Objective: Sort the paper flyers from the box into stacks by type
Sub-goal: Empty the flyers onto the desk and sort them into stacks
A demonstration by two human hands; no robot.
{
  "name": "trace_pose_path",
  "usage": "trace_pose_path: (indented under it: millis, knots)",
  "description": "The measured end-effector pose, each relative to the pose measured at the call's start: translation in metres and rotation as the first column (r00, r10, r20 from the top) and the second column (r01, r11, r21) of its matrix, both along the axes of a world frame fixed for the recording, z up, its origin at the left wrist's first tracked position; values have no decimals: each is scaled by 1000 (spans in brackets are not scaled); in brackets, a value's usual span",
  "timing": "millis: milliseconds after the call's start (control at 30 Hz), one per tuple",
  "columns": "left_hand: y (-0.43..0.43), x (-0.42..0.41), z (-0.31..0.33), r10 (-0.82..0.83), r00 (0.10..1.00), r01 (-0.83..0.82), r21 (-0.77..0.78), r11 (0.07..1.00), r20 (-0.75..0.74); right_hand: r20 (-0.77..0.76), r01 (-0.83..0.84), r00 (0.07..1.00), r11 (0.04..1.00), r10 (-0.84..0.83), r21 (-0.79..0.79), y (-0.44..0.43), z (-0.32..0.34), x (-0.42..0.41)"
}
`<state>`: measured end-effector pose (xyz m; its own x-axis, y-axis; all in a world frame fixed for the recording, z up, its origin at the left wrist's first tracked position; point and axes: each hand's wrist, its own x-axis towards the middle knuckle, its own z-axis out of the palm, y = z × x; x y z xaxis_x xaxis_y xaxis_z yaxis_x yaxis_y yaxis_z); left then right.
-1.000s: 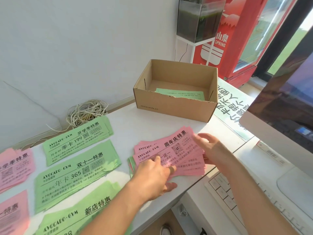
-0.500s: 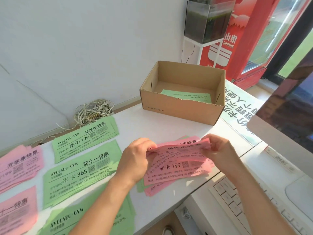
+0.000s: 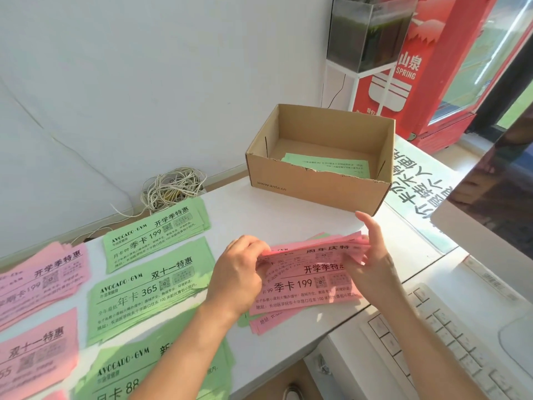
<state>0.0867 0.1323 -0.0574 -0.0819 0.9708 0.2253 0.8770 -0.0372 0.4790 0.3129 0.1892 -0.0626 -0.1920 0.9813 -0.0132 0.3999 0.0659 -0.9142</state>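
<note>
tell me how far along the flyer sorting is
Well along. Done: three green stacks and two pink stacks lie sorted on the left of the table. In hand: the left hand and right hand hold a mixed bunch of pink flyers, top one lifted. Left: that bunch, plus a green flyer in the box.

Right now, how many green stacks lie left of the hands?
3: top stack by the cable coil, middle stack below it, bottom stack at frame edge. Green peeks from under the pink pile.

Bright daylight from right; sharp centre, wide-angle bending at edges.
</note>
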Motion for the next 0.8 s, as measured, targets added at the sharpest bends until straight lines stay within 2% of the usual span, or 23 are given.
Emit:
trace_pose_path:
  millis: [100,167,233,300,333,367,467,500,633,733,800]
  knots:
    - [-7,-2,16,68,974,-68,-4,998,217,9,23,1000,983,-25,185,1,5,-5]
    - [-13,-10,34,168,904,-190,17,982,393,-43,-20,999,982,29,188,3,21,-13]
    - [-21,-25,51,237,761,-320,32,947,604,-82,-85,992,989,95,120,5,38,-26]
    - [-34,-46,61,217,521,-370,-11,929,825,-138,-135,980,988,144,77,5,53,-44]
    - [-42,-55,64,228,425,-366,-63,928,876,-167,-164,971,984,173,66,2,60,-55]
    - [-51,-64,64,247,396,-353,-101,930,884,-182,-199,961,978,207,64,-1,66,-67]
    - [-85,-88,64,332,517,-383,-134,914,789,-132,-319,936,944,328,79,-20,80,-109]
    - [-97,-96,66,354,515,-412,-137,901,780,-104,-360,924,930,367,80,-27,83,-124]
    - [-153,-134,67,420,490,-516,-134,846,764,-34,-511,859,860,510,-8,-53,87,-178]
    - [-197,-166,65,453,420,-552,-175,815,787,71,-603,792,796,606,-53,-74,87,-217]
    - [-223,-188,63,462,379,-567,-193,801,802,86,-637,763,768,641,-66,-89,86,-244]
